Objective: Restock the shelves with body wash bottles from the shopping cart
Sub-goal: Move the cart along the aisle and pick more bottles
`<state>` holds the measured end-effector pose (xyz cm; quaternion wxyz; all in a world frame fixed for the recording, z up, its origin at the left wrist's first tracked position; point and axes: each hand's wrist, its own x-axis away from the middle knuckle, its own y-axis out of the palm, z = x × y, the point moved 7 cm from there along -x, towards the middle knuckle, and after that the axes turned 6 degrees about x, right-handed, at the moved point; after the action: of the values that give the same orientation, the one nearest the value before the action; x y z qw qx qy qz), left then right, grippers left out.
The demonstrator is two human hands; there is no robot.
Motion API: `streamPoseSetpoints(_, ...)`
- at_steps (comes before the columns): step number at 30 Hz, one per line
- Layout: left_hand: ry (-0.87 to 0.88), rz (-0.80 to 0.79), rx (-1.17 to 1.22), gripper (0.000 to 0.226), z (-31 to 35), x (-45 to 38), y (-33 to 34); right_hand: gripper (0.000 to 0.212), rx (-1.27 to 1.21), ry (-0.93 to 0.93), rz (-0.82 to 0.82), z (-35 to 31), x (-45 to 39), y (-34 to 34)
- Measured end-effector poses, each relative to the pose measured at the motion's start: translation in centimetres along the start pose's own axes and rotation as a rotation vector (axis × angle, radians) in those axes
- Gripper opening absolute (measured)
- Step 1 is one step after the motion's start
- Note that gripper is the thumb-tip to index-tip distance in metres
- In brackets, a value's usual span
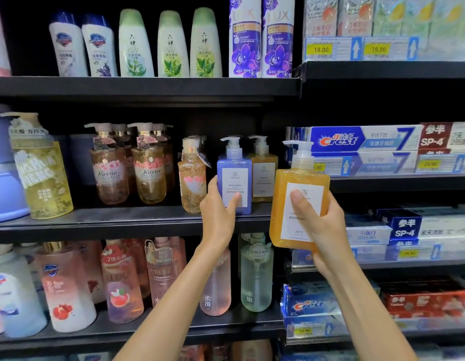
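Left hand (221, 204) wrapped around blue pump bottle (234, 178), standing at front of middle shelf (122, 222), beside amber pump bottle (262, 173) behind. Right hand (322, 217) gripping orange pump bottle (296, 204), tilted, held in air just right of that shelf.

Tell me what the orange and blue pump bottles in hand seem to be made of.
Orange bottle: likely clear glossy plastic, since the liquid glows through; white matte paper-like label. Blue bottle: apparently the same translucent plastic, tinted contents showing. Both pumps look like white or clear plastic.
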<state>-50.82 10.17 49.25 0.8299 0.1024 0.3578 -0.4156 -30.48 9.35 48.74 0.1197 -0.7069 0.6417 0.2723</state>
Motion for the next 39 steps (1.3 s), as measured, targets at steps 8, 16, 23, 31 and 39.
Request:
streamPoseSetpoints(8,0.017,0.085,-0.026,0.053,0.1,0.2,0.0,0.057,0.168,-0.1,0.028,-1.0,-1.6,-0.6)
streamPoseSetpoints(16,0.033,0.113,-0.061,0.056,-0.3,0.1,-0.1,0.055,0.381,-0.175,-0.022,-2.1,-4.4,0.9)
streamPoseSetpoints(23,0.045,0.111,-0.078,0.057,-0.4,0.1,0.0,0.061,0.489,-0.206,-0.109,-2.3,-4.5,2.9)
streamPoseSetpoints(31,0.053,0.114,-0.124,0.055,0.0,0.2,-0.2,0.058,0.566,-0.179,-0.115,-1.1,-4.7,4.4)
streamPoseSetpoints(39,0.045,0.027,-0.166,0.053,-0.1,0.1,0.4,0.065,0.779,-0.34,-0.084,-2.5,-4.3,4.5)
